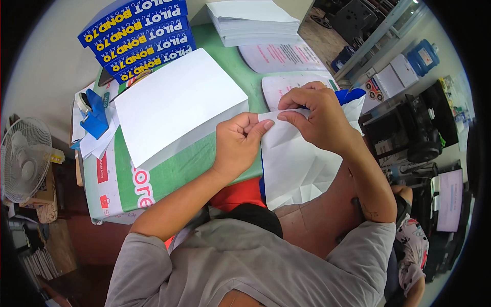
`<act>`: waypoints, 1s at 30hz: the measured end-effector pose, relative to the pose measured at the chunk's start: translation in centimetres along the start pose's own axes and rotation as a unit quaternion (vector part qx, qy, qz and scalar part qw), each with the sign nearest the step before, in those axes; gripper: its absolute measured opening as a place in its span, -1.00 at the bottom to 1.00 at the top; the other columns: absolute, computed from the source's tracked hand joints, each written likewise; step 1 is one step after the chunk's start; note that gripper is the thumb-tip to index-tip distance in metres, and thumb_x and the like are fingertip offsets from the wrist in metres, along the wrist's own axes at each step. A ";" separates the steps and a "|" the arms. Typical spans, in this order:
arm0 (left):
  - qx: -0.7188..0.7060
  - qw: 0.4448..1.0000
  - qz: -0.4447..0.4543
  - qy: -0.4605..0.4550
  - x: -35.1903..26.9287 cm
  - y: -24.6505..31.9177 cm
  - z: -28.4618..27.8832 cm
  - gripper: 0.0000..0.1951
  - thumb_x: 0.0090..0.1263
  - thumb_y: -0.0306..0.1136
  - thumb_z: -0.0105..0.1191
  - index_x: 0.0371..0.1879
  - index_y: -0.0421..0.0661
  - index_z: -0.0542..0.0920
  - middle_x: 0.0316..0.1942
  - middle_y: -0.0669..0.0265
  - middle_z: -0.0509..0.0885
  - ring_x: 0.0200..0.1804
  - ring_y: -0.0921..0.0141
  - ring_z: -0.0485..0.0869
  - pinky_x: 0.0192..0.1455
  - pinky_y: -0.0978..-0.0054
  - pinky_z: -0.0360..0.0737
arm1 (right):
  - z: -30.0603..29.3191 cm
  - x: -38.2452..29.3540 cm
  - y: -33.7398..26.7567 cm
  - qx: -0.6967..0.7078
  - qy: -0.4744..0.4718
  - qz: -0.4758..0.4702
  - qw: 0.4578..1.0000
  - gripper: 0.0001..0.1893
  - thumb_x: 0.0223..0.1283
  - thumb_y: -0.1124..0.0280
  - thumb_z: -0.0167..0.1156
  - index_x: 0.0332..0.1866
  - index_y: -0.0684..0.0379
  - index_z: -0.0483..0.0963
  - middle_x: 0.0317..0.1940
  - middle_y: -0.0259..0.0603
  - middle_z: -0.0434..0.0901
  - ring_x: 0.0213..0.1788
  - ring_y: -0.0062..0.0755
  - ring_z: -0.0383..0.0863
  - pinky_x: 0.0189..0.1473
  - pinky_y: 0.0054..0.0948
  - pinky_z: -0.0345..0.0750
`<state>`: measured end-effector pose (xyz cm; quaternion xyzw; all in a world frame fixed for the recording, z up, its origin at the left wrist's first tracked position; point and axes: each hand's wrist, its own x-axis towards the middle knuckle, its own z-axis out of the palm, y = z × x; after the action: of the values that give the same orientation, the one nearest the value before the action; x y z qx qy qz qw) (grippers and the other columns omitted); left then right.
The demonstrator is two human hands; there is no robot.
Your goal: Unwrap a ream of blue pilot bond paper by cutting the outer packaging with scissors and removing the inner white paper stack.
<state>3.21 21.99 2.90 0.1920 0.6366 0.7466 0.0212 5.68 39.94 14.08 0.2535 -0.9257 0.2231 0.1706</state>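
Observation:
Between my two hands hangs a creased sheet of wrapping paper (303, 169), white on the side towards me and blue where its back shows. My left hand (241, 142) pinches its top edge between thumb and bent fingers. A little to the right, my right hand (312, 115) grips the same edge, thumb against fingers. The sheet drops past the table's front edge. Left of my hands, a thick stack of white bond paper (180, 103) lies unwrapped on the green printed table cover (180, 157).
Several blue-wrapped Pilot Bond reams (142, 38) are piled at the back left. A blue tape dispenser (94, 115) rests on loose papers at the left. Another white paper stack (255, 21) stands at the back. An electric fan (27, 161) is far left; a person (412, 245) sits at right.

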 end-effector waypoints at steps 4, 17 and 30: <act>-0.002 1.000 0.000 -0.003 -0.2 0.2 -0.2 -0.87 0.44 -0.43 0.32 -0.33 -0.22 0.72 -0.56 0.60 0.58 -0.49 0.74 0.32 -0.47 0.70 0.23 | 0.0 0.0 0.1 0.007 -0.005 0.000 1.000 -0.86 0.10 0.49 0.44 -0.30 0.14 0.58 -0.51 -0.19 0.68 -0.40 -0.10 0.65 0.03 -0.25 0.44; 0.035 0.999 0.018 0.016 -1.5 0.7 -1.8 -0.89 0.42 -0.46 0.30 -0.35 -0.22 0.69 -0.55 0.52 0.62 -0.46 0.72 0.42 -0.41 0.68 0.36 | -4.7 1.5 -1.3 -0.086 -0.247 0.091 0.961 -0.75 -0.12 0.46 0.54 -0.29 0.22 0.65 -0.44 -0.07 0.69 -0.28 -0.04 0.70 -0.13 -0.23 0.55; -0.113 0.988 -0.002 0.107 -4.8 -0.4 -9.1 -0.82 0.50 -0.38 0.27 -0.32 -0.15 0.58 -0.48 0.50 0.63 -0.43 0.69 0.51 -0.34 0.70 0.46 | -11.8 1.3 3.3 0.195 -0.179 0.252 0.931 -0.59 -0.02 0.42 0.54 -0.02 0.30 0.66 -0.31 -0.23 0.75 -0.24 -0.45 0.73 -0.15 -0.44 0.58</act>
<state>4.76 12.20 0.18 0.1059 0.5474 0.8298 -0.0244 5.23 47.88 23.51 0.0763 -0.9123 0.3863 -0.1123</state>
